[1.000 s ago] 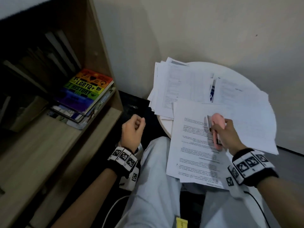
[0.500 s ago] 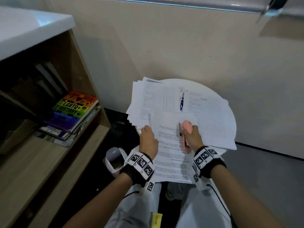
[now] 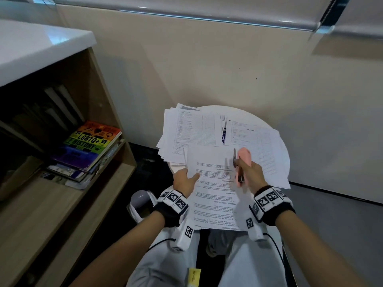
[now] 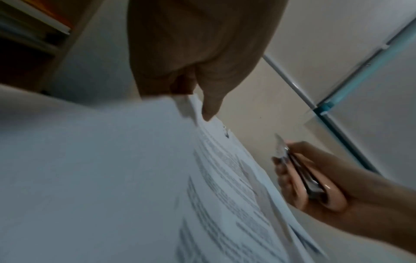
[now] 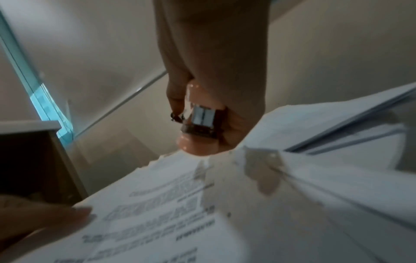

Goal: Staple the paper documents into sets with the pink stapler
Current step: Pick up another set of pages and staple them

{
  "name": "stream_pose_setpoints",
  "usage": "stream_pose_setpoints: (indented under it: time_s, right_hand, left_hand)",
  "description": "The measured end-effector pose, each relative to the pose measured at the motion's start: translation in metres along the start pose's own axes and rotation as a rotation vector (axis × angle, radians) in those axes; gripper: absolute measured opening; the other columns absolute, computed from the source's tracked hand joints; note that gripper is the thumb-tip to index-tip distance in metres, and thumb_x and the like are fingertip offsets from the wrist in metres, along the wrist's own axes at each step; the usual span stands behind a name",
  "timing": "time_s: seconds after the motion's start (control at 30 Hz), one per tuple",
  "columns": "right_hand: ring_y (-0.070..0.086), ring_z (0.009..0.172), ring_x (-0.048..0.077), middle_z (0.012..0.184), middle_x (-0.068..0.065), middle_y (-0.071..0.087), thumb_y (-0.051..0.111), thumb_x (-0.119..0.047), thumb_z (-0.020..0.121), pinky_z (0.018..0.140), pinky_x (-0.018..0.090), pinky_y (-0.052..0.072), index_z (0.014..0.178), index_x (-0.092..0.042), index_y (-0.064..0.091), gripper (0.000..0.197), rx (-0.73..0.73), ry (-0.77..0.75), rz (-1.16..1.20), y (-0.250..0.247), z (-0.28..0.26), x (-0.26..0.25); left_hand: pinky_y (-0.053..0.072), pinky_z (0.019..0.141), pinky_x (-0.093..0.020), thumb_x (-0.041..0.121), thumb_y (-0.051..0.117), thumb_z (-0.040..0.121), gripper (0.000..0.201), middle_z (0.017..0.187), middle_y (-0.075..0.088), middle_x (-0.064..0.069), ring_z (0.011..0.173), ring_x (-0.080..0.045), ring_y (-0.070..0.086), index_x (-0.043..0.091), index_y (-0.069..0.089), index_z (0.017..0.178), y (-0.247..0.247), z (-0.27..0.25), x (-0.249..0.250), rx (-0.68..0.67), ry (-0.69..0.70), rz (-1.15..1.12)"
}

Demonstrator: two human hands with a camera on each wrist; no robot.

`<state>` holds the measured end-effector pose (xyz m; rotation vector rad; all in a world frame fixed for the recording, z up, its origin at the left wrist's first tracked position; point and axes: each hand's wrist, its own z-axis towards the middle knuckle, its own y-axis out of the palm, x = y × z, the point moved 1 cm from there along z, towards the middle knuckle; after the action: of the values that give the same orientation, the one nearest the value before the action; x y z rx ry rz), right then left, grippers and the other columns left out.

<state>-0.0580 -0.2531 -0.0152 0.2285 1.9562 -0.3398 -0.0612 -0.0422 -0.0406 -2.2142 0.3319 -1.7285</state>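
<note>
**Stapler at sheet's right edge, mouth pointing away**

R hand (image 3: 249,176) is wrapped round the stapler (image 3: 243,162), holding it over the right part of the top sheet (image 3: 213,183). Stapler's long axis runs near-to-far, mouth end toward the far edge of the sheet; metal arm looks hinged a bit off the pink body. L hand (image 3: 185,181) pinches the sheet's left edge, thumb on top, fingers hidden beneath. In the L wrist view several pages show at that edge, so prob. a set, not one page.

Key relation: the sheet's far corners lie just beyond the stapler's nose; R hand is the nearer one, L only steadies. Judgement: next is to slide a corner into the mouth & squeeze.

Round table (image 3: 244,113) carries more paper: a fanned stack (image 3: 182,129) far-left, another stack (image 3: 259,146) far-right, w/ something blue (image 3: 223,137) between them. Shelf (image 3: 68,204) at left holds books (image 3: 87,148).
</note>
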Motion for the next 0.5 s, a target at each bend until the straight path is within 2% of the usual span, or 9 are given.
stream_pose_setpoints:
  time_s: [0.07, 0.13, 0.2, 0.27, 0.37, 0.5]
  right_hand:
    - [0.053, 0.051, 0.018, 0.067, 0.008, 0.057, 0.069, -0.019, 0.084, 0.049, 0.025, 0.045, 0.078, -0.006, 0.064, 0.015, 0.037, -0.042, -0.047, -0.017, -0.006, -0.004]
    - [0.054, 0.056, 0.021, 0.069, 0.008, 0.058, 0.068, -0.024, 0.084, 0.053, 0.026, 0.043, 0.077, -0.008, 0.064, 0.018, 0.033, -0.058, -0.144, -0.032, -0.01, -0.003]
    - [0.056, 0.058, 0.023, 0.071, 0.011, 0.059, 0.065, -0.027, 0.087, 0.053, 0.027, 0.044, 0.084, -0.003, 0.064, 0.024, -0.014, -0.034, -0.201, -0.043, -0.013, 0.001]
    - [0.058, 0.062, 0.026, 0.076, 0.015, 0.06, 0.064, -0.027, 0.088, 0.057, 0.03, 0.047, 0.09, 0.001, 0.063, 0.027, -0.081, -0.008, -0.203, -0.046, -0.014, 0.008]
    - [0.06, 0.075, 0.028, 0.087, 0.015, 0.062, 0.062, -0.028, 0.09, 0.07, 0.039, 0.05, 0.096, -0.007, 0.06, 0.022, -0.133, 0.008, -0.223, -0.041, -0.017, 0.015]
    - [0.061, 0.085, 0.02, 0.104, 0.011, 0.064, 0.062, -0.031, 0.09, 0.069, 0.029, 0.047, 0.118, -0.01, 0.054, 0.036, -0.172, -0.05, -0.26, -0.029, -0.021, 0.022]
  left_hand:
    - [0.054, 0.078, -0.039, 0.013, 0.062, 0.089, 0.016, 0.08, 0.068, -0.013, 0.082, -0.024, 0.063, 0.0, 0.065, 0.08, -0.003, 0.002, -0.001, 0.012, -0.012, -0.015]
    - [0.055, 0.079, -0.037, 0.009, 0.066, 0.084, 0.012, 0.084, 0.069, -0.012, 0.082, -0.024, 0.066, -0.003, 0.07, 0.086, -0.007, 0.003, -0.005, 0.018, -0.055, -0.106]
    - [0.058, 0.082, -0.04, 0.01, 0.072, 0.077, 0.018, 0.092, 0.073, -0.012, 0.085, -0.027, 0.07, 0.0, 0.072, 0.092, -0.011, 0.005, -0.01, 0.01, -0.078, -0.185]
    - [0.058, 0.082, -0.045, 0.017, 0.073, 0.07, 0.025, 0.093, 0.075, -0.009, 0.087, -0.027, 0.071, 0.007, 0.073, 0.093, -0.013, 0.006, -0.012, -0.032, -0.068, -0.25]
    - [0.058, 0.081, -0.044, 0.011, 0.069, 0.075, 0.021, 0.093, 0.074, -0.011, 0.088, -0.03, 0.071, 0.006, 0.072, 0.095, -0.017, 0.008, -0.012, -0.064, -0.069, -0.292]
    - [0.058, 0.081, -0.038, -0.003, 0.064, 0.08, 0.031, 0.11, 0.068, -0.014, 0.096, -0.031, 0.068, 0.002, 0.063, 0.111, -0.02, 0.007, -0.008, -0.205, 0.031, -0.285]
